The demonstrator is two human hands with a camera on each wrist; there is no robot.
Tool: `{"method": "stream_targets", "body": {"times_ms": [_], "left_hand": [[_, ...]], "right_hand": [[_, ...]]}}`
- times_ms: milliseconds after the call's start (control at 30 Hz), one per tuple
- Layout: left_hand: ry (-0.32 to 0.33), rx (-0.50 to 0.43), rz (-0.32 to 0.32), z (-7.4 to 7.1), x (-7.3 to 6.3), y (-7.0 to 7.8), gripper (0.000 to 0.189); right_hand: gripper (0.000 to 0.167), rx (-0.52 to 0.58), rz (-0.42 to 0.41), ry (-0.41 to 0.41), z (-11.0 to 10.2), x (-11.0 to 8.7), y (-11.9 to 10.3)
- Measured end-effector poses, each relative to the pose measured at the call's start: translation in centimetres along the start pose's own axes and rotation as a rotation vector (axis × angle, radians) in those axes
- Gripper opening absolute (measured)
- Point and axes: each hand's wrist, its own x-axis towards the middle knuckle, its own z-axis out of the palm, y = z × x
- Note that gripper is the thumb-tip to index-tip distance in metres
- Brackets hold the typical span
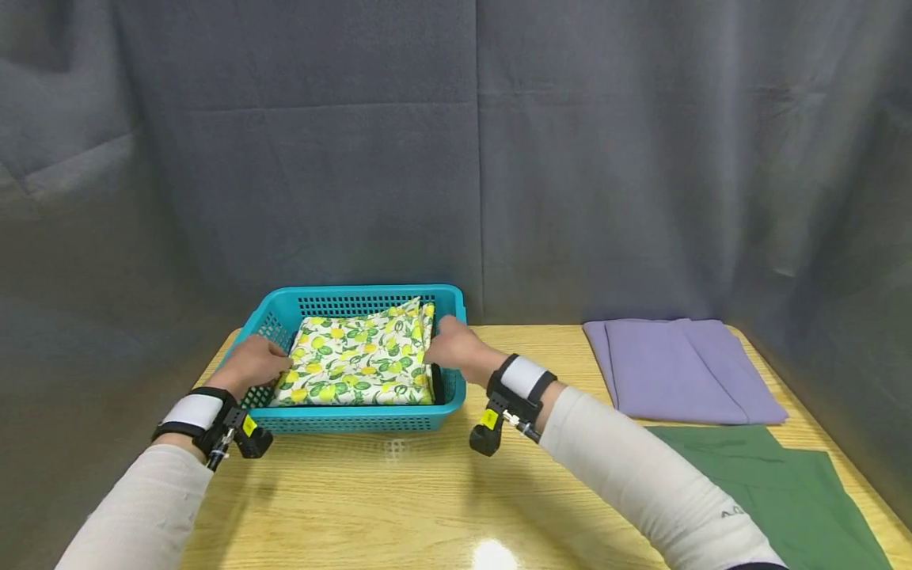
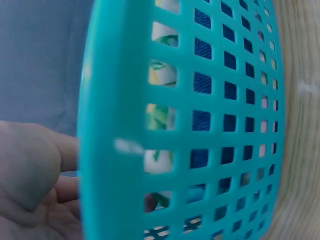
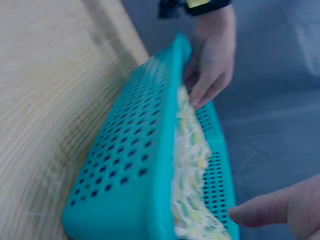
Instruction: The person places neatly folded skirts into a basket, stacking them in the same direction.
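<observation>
A folded white cloth with lemons and green leaves (image 1: 356, 356) lies in a turquoise plastic basket (image 1: 342, 417). Its back right corner sticks up a little. My left hand (image 1: 252, 364) reaches over the basket's left side, with fingertips at the cloth's left edge; the right wrist view also shows this hand (image 3: 215, 60) bent down to the cloth. The rim hides its fingertips in the left wrist view, so a pinch cannot be made out. Above the basket's right end, my right hand (image 1: 459, 347) is beside the cloth's right edge. Its straight thumb (image 3: 260, 210) stands apart from the cloth.
Dark blue fabric (image 2: 202, 82) shows through the basket's holes under the patterned cloth. At the table's right lie a folded purple cloth (image 1: 684, 368) and a green cloth (image 1: 769, 491). Grey curtains (image 1: 342, 158) close off the back and sides of the wooden table (image 1: 370, 499).
</observation>
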Motion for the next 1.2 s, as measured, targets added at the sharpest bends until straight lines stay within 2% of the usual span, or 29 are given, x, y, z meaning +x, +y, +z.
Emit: {"method": "stream_targets", "body": {"times_ms": [67, 167, 233, 300, 400, 533, 633, 733, 833, 933, 1000, 1067, 1200], "left_hand": [[0.047, 0.045, 0.031, -0.1, -0.2, 0.5, 0.038], [0.115, 0.118, 0.078, -0.1, -0.3, 1.6, 0.031], [0.155, 0.136, 0.112, 0.3, -0.6, 2.5, 0.024], [0.189, 0.139, 0.157, 0.9, -0.9, 3.6, 0.028], [0.229, 0.098, 0.247, 2.3, -1.6, 6.0, 0.032], [0.259, 0.05, 0.432, 5.3, -2.5, 10.3, 0.025], [0.22, 0.042, 0.587, 8.4, -3.7, 14.2, 0.023], [0.147, 0.083, 0.736, 11.6, -5.5, 17.6, 0.025], [0.091, 0.177, 0.885, 14.9, -7.3, 20.1, 0.027], [0.047, 0.312, 1.026, 18.3, -8.7, 21.7, 0.03], [0.003, 0.388, 1.109, 20.4, -9.3, 22.7, 0.03], [-0.052, 0.452, 1.168, 22.4, -9.7, 23.6, 0.031], [-0.167, 0.524, 1.242, 25.3, -10.3, 25.1, 0.035]], "right_hand": [[0.066, 0.007, -0.013, -0.001, -1.4, -0.8, 0.2], [0.059, 0.022, -0.048, 0.012, -3.6, -2.2, 0.8], [0.056, 0.028, -0.071, 0.03, -5.3, -3.3, 1.6], [0.05, 0.014, -0.098, 0.05, -7.0, -4.3, 2.8], [0.043, -0.013, -0.128, 0.073, -9.9, -5.8, 5.1], [0.038, -0.071, -0.145, 0.083, -14.2, -8.1, 8.9], [0.038, -0.19, -0.152, 0.116, -17.7, -10.3, 12.2], [0.039, -0.344, -0.147, 0.187, -21.2, -12.6, 16.1], [0.043, -0.499, -0.101, 0.273, -24.2, -14.7, 20.0], [0.05, -0.617, -0.009, 0.313, -26.8, -16.8, 23.5], [0.058, -0.67, 0.069, 0.289, -28.1, -18.2, 25.5], [0.065, -0.669, 0.135, 0.241, -28.8, -19.3, 27.2], [0.069, -0.613, 0.155, 0.095, -29.2, -20.7, 29.5]]}}
